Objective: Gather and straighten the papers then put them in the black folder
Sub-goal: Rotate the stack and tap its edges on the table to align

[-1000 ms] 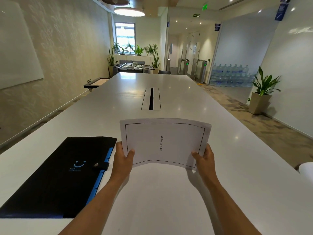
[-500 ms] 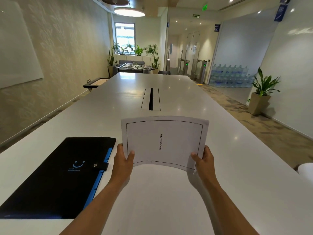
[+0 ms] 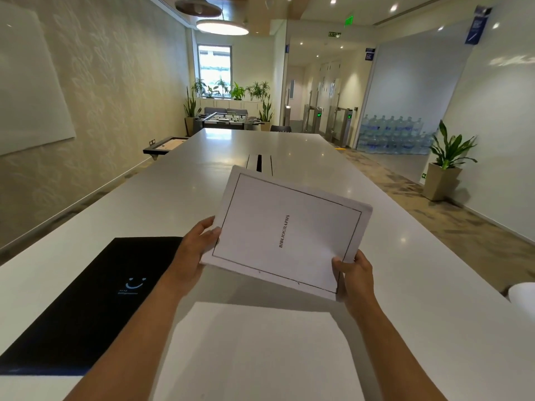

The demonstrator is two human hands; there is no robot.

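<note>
White papers (image 3: 285,230) pinched between both hands — left (image 3: 194,250), right (image 3: 354,280) — tilted above table (image 3: 434,285).

papers (image 3: 289,230): white, thin black border, black lettering
black folder (image 3: 95,299): black, light-blue smile mark, blue edge
bench (image 3: 434,299): glossy white

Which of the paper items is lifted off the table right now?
The stack of papers titled BIBLIOGRAPHY, held tilted by the left hand and right hand. The blank sheet lies flat on the table.
</note>
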